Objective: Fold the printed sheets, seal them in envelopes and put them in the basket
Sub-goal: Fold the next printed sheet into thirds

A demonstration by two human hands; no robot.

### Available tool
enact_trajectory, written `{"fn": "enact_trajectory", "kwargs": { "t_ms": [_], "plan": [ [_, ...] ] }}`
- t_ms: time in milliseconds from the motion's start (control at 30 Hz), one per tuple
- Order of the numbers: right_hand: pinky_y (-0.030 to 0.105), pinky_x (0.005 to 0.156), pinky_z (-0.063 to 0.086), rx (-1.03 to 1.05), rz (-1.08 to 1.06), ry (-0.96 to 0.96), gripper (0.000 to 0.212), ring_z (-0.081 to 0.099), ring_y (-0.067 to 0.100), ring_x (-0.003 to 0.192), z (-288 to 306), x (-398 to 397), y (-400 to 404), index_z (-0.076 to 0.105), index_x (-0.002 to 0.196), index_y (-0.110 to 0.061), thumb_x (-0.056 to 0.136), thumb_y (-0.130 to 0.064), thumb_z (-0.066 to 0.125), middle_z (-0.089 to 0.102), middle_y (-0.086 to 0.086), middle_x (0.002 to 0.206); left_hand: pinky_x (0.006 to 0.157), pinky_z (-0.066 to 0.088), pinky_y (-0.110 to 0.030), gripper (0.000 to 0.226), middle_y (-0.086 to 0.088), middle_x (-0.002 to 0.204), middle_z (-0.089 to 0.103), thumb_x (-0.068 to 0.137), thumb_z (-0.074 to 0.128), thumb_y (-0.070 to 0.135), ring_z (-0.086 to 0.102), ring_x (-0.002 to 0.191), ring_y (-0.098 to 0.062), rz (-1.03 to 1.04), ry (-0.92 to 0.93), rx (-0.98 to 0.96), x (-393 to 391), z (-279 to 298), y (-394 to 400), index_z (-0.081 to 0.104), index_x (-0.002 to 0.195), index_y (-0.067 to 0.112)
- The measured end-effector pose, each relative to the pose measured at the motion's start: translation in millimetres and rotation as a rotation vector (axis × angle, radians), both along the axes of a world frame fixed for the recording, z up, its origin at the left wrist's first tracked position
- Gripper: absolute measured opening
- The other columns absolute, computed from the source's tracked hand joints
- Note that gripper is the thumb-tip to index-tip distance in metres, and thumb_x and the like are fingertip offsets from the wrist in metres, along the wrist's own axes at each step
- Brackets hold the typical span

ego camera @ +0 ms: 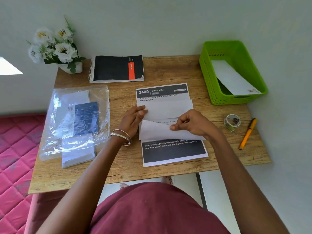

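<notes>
A printed sheet [173, 152] with dark bands lies flat in the middle of the wooden table [118, 171]. On top of it I hold a second sheet [168, 109], folded. My left hand [135, 118] grips its left edge. My right hand [190, 124] pinches the curled lower flap [160, 132] between thumb and fingers. The green basket [207, 71] stands at the back right with one white envelope [234, 78] leaning inside. A stack of blank envelopes [77, 154] lies at the left, partly under a clear plastic bag [76, 119].
A black spiral notebook [116, 68] lies at the back centre. White flowers in a pot [55, 48] stand at the back left corner. A tape roll [232, 122] and an orange pen [248, 134] lie at the right edge. A pink quilted mattress [15, 157] is left of the table.
</notes>
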State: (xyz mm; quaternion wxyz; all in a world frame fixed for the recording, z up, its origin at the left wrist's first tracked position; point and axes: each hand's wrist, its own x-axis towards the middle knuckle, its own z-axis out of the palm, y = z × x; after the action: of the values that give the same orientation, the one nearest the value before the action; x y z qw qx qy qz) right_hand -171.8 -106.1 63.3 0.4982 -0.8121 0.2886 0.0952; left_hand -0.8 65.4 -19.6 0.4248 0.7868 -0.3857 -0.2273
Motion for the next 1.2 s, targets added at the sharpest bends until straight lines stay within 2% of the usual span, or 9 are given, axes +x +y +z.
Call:
{"fn": "enact_trajectory", "kwargs": {
  "t_ms": [67,167,267,467,767,900,1000,1100,1200],
  "plan": [
    [0.025,0.065,0.035,-0.253,0.038,0.004,0.029,0.047,-0.001,0.060,-6,7,3,0.070,0.072,-0.015,0.076,-0.043,0.074,0.055,-0.015,0.054,0.110,0.020,-0.035,0.099,-0.001,0.138,0.047,0.072,0.012,0.085,0.026,0.137,-0.020,0.001,0.040,-0.005,0,2,1,0.060,0.122,0.014],
    [0.039,0.087,0.021,-0.827,0.157,0.002,0.030,0.047,0.014,0.099,-20,15,8,0.068,0.085,-0.025,0.083,-0.054,0.059,0.062,-0.010,0.092,0.112,0.018,-0.042,0.102,-0.001,0.141,0.043,0.068,0.016,0.088,0.023,0.138,-0.020,-0.036,0.057,0.035,3,7,2,0.056,0.126,0.014],
    [0.043,0.091,0.016,-1.023,0.154,-0.128,0.029,0.041,0.021,0.115,-40,17,16,0.069,0.096,-0.025,0.081,-0.049,0.064,0.060,-0.002,0.114,0.114,0.016,-0.046,0.103,-0.001,0.147,0.033,0.057,0.040,0.086,0.018,0.139,-0.023,-0.135,-0.107,0.181,3,8,3,0.045,0.135,0.018],
    [0.050,0.092,0.026,-0.905,0.071,-0.143,0.058,0.025,0.023,0.121,-66,17,52,0.060,0.120,-0.025,0.070,-0.052,0.073,0.049,0.008,0.132,0.114,0.015,-0.050,0.113,-0.007,0.148,0.029,0.046,0.054,0.078,0.016,0.139,-0.029,-0.166,-0.346,0.173,-1,-5,5,0.038,0.139,0.016],
    [0.047,0.099,0.020,-0.768,-0.157,0.094,0.081,0.017,0.027,0.132,-59,-31,17,0.043,0.136,-0.036,0.064,-0.067,0.067,0.029,0.002,0.148,0.114,0.010,-0.047,0.114,-0.008,0.150,0.026,0.047,0.050,0.079,0.012,0.140,-0.030,-0.191,-0.363,0.218,1,-5,6,0.034,0.141,0.016],
    [0.048,0.099,0.021,-0.782,-0.205,0.078,0.076,0.018,0.028,0.130,-53,-56,-4,0.050,0.132,-0.032,0.065,-0.059,0.072,0.033,0.005,0.146,0.114,0.007,-0.047,0.113,-0.006,0.152,0.020,0.051,0.051,0.079,0.008,0.141,-0.029,-0.229,-0.379,0.284,1,-2,6,0.029,0.143,0.018],
    [0.052,0.094,0.032,-0.888,-0.049,-0.102,0.056,0.027,0.024,0.120,-55,-60,-7,0.064,0.119,-0.022,0.068,-0.040,0.079,0.052,0.008,0.132,0.113,0.004,-0.050,0.099,-0.003,0.155,0.012,0.066,0.064,0.065,0.001,0.142,-0.030,-0.267,-0.487,0.421,-8,9,4,0.023,0.145,0.023],
    [0.046,0.080,0.050,-1.006,0.235,-0.282,0.043,0.046,0.023,0.107,-58,-59,-9,0.070,0.104,-0.011,0.064,-0.016,0.085,0.068,0.010,0.108,0.105,0.024,-0.054,0.077,-0.008,0.143,0.038,0.062,0.078,0.042,0.031,0.133,-0.035,-0.315,-0.722,0.379,-25,21,5,0.049,0.131,0.022],
    [0.036,0.075,0.055,-1.082,0.395,-0.351,0.041,0.066,0.027,0.091,-64,-63,-8,0.071,0.098,-0.005,0.061,-0.007,0.087,0.072,0.012,0.097,0.080,0.051,-0.047,0.057,-0.011,0.111,0.064,0.051,0.087,0.026,0.062,0.100,-0.034,-0.380,-0.887,0.288,-38,13,11,0.068,0.104,0.014]
  ]
}}
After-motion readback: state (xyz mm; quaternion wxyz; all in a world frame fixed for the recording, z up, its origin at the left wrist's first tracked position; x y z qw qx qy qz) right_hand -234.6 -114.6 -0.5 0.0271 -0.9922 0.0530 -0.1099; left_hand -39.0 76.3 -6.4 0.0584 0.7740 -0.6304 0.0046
